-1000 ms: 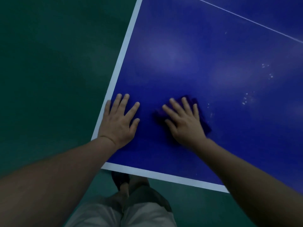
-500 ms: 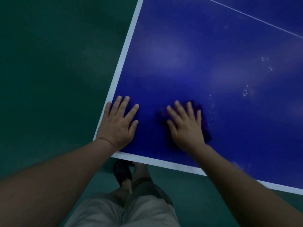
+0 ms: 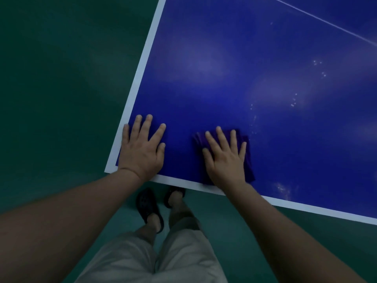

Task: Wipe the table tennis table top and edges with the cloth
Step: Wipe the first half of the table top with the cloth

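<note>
Drawn back toward the person since a second ago, the right hand point(image 3: 225, 158) and the cloth point(image 3: 247, 160) under it now sit at the near edge of the table, where earlier they lay further in on the blue top; the left hand has kept its place at the corner. Fingers of the right hand lie straight and slightly spread, palm down, pressing the cloth flat rather than gripping it. Dark purple and folded, the cloth shows past the fingertips, along the thumb side and on the little-finger side, and its near end reaches the white border line point(image 3: 183, 181) that runs along the table's near edge.

Flat on the table top point(image 3: 204, 88) near its corner lies the left hand point(image 3: 142, 150), fingers straight and fanned, holding nothing; its little finger lies over the white border on the left side and its wrist crosses the near border. Both hands are apart, with bare blue surface between them.

Right of the cloth, pale specks and smears point(image 3: 293, 103) dot the table top, and a thin white line point(image 3: 326, 23) crosses the far right corner of the view. Below the table edge, the person's dark sandals point(image 3: 150, 207) and light shorts point(image 3: 153, 260) stand on the green floor point(image 3: 61, 88).
</note>
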`<state>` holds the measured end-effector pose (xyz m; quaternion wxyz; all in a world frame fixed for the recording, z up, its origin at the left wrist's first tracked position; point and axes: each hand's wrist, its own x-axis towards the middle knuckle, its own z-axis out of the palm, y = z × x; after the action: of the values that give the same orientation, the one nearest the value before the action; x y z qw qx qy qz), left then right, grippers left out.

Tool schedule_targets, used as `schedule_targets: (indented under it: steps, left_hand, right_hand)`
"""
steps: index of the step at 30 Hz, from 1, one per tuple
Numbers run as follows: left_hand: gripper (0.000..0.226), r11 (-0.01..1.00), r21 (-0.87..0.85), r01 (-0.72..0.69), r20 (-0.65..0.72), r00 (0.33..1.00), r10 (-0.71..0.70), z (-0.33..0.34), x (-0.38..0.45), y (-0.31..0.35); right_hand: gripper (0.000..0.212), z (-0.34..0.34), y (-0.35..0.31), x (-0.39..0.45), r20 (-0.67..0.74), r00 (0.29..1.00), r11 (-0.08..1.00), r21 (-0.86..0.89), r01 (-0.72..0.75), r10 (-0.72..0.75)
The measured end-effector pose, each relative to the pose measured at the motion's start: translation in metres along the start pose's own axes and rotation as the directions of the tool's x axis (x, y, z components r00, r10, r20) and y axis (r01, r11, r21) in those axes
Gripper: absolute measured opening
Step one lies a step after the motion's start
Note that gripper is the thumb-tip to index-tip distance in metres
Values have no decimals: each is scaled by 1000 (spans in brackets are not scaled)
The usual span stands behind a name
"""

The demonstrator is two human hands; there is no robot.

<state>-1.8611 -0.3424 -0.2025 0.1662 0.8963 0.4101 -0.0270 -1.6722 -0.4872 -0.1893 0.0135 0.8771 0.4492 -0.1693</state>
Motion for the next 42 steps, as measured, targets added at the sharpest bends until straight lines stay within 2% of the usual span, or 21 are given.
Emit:
schedule_targets:
  steps: [2, 3, 6, 8, 10, 13, 16, 17, 21, 23, 25, 27, 29, 31, 32, 34, 36, 37, 39, 42]
  left_hand:
    - [62, 1000, -19, 25, -13, 1000, -25, 2, -3, 7]
    - [61, 999, -27, 36, -20, 999, -36, 3, -5, 10]
    - [60, 998, -31, 46, -42, 998, -47, 6, -8, 14]
    - [58, 999, -19, 44, -43, 998, -45, 8, -8, 15]
    - [58, 998, -22, 53, -37, 998, -54, 8, -7, 16]
    - [58, 999, -16, 45, -36, 998, -45, 7, -5, 24]
    - [58, 995, 34, -91, -13, 996, 92, 12, -2, 46]
    - [58, 991, 45, -129, -5, 992, 129, 14, 0, 55]
    - [59, 989, 35, -141, -3, 990, 142, 22, 7, 88]
    - [58, 992, 32, -119, 0, 993, 119, 24, 11, 97]
    - [57, 993, 18, -113, 2, 994, 113, 23, 16, 102]
    - [57, 993, 17, -117, -3, 993, 117, 22, 22, 106]
    - [55, 994, 24, -110, -6, 994, 110, 23, 30, 109]
    - [52, 996, 33, -80, -20, 997, 81, 24, 39, 114]
    - [52, 997, 34, -63, -27, 998, 64, 26, 44, 117]
    - [52, 999, 22, -31, -46, 998, 32, 27, 54, 122]
    - [52, 1000, 8, -15, -56, 998, 15, 27, 63, 127]
    - [53, 1000, 8, -11, -57, 998, 11, 27, 67, 129]
    - [53, 1000, 8, 0, -58, 998, 1, 27, 74, 133]
    - [53, 1000, 17, 3, -58, 998, -2, 27, 85, 137]
  right_hand:
    - [57, 2, -24, 19, -16, 994, 991, 82, -109, 111]
    - [57, 6, -39, 20, -30, 993, 989, 102, -109, 112]
    - [53, 26, -64, -23, -114, 991, 995, 54, 78, -72]
    - [51, 35, -47, -59, -117, 984, 990, 15, 137, -135]
    - [52, 32, -9, -76, -79, 992, 995, 6, 101, -100]
    - [56, 11, 45, -53, -42, 998, 999, -10, -42, 41]
    - [55, 2, 47, -3, -63, 982, 982, 78, -174, 179]
    - [56, 3, 37, 4, -68, 983, 982, 85, -166, 172]
    - [54, 21, 26, -43, -105, 984, 989, -15, 145, -145]
    - [53, 21, 59, -67, -81, 979, 982, -37, 187, -189]
    - [54, 10, 97, -63, -54, 987, 988, -41, 152, -154]
    - [56, -4, 121, -33, -45, 998, 998, -23, 51, -52]
    - [57, -16, 121, 14, -73, 992, 993, 72, -98, 104]
    - [56, -23, 104, 55, -93, 977, 973, 146, -178, 192]
    - [55, -23, 94, 64, -101, 981, 979, 139, -150, 165]
    - [54, -18, 86, 55, -147, 988, 996, 63, 65, -55]
    - [55, -11, 103, 21, -133, 957, 966, -17, 260, -260]
    - [56, -9, 119, 6, -120, 949, 957, -31, 289, -291]
    - [57, -10, 152, -5, -111, 958, 964, -24, 264, -265]
    - [54, -23, 173, 26, -134, 982, 990, 34, 135, -129]
